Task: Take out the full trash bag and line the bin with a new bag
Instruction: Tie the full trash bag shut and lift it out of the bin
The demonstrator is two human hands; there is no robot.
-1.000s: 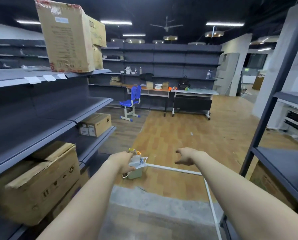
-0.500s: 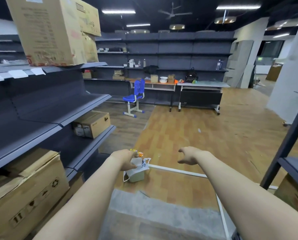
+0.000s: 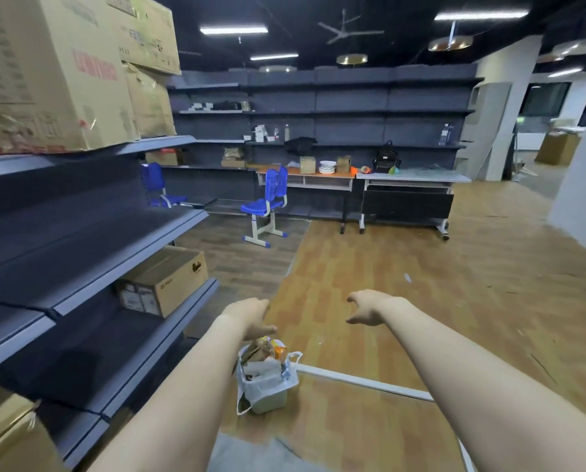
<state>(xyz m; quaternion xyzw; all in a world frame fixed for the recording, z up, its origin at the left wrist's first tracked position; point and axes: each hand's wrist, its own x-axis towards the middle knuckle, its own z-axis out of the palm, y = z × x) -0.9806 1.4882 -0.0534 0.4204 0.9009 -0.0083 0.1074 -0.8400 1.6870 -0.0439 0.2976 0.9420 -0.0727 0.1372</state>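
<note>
A small pale bin point(image 3: 272, 400) stands on the wooden floor beside the left shelving. A white plastic bag point(image 3: 252, 386) lines it, with loose handle loops hanging over both sides. Wrappers and paper trash point(image 3: 267, 350) heap above the rim. My left hand point(image 3: 250, 316) hovers directly over the trash, fingers bent downward and just touching or just clear of the top; I see nothing held in it. My right hand point(image 3: 370, 308) is out to the right of the bin, above the floor, fingers spread and empty.
Dark metal shelving point(image 3: 80, 267) runs along the left, with a cardboard box point(image 3: 169, 281) at hand height. A white strip point(image 3: 363, 381) lies on the floor right of the bin. A blue chair point(image 3: 267, 206) and desks point(image 3: 319, 180) stand farther back.
The view has come closer to the bin, which now sits lower and larger, clear of my left hand. The shelf on the right has left the view. Both hands stay extended.
</note>
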